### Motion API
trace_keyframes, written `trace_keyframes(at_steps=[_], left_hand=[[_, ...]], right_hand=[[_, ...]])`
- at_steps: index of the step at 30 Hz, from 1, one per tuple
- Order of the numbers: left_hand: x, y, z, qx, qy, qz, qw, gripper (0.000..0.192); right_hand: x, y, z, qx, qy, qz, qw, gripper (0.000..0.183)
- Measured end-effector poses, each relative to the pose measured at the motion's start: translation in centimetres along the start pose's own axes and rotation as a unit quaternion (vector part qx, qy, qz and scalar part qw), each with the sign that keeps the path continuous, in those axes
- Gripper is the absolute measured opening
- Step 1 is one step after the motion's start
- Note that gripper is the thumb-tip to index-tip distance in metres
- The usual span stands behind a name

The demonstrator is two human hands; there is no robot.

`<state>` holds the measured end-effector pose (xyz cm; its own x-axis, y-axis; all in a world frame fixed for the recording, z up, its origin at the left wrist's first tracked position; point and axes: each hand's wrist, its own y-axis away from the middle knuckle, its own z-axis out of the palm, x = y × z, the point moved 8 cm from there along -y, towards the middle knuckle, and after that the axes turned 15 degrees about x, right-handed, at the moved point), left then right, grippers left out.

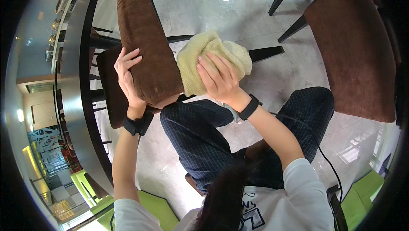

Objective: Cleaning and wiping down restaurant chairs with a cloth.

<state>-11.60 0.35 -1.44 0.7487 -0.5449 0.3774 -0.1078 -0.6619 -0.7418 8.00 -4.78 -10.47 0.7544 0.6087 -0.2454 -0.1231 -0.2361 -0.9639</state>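
A brown upholstered chair back (148,36) stands before me, with its dark seat (110,84) beyond it on the table side. My left hand (127,76) grips the near end of the chair back from the left, its fingertips bent onto the top of the fabric. With my right hand (220,79) I hold a bunched pale yellow towel (195,60) against the right face of the same chair back. The fingers lie spread over the cloth, and the palm side is hidden. Each wrist wears a black strap (250,107).
To the left runs a long dark-edged table (75,71). Another brown chair (354,55) stands on the right, and black chair legs (266,53) jut over the tiled floor (220,17). My bent knees (195,128) are close below the towel. A black cable (329,160) trails at my right.
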Motion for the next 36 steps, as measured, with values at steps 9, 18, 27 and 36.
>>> trace_keyframes(at_steps=[9, 18, 27, 36], left_hand=[[-0.2, 0.2, -0.3, 0.002, -0.012, 0.010, 1.000, 0.053], [0.2, 0.2, 0.5, 0.027, 0.008, 0.003, 1.000, 0.052], [1.0, -0.4, 0.7, 0.014, -0.007, 0.017, 1.000, 0.055], [1.3, -0.8, 0.4, 0.019, 0.027, 0.018, 0.999, 0.050]], right_hand=[[13.3, 6.6, -4.4, -0.073, 0.036, 0.107, 0.991, 0.068], [13.1, 4.5, -3.6, -0.184, -0.020, 0.156, 0.970, 0.070], [3.7, -5.0, 5.6, -0.454, -0.330, 0.189, 0.806, 0.068], [5.5, -3.6, 5.4, -0.534, -0.325, 0.234, 0.744, 0.067]])
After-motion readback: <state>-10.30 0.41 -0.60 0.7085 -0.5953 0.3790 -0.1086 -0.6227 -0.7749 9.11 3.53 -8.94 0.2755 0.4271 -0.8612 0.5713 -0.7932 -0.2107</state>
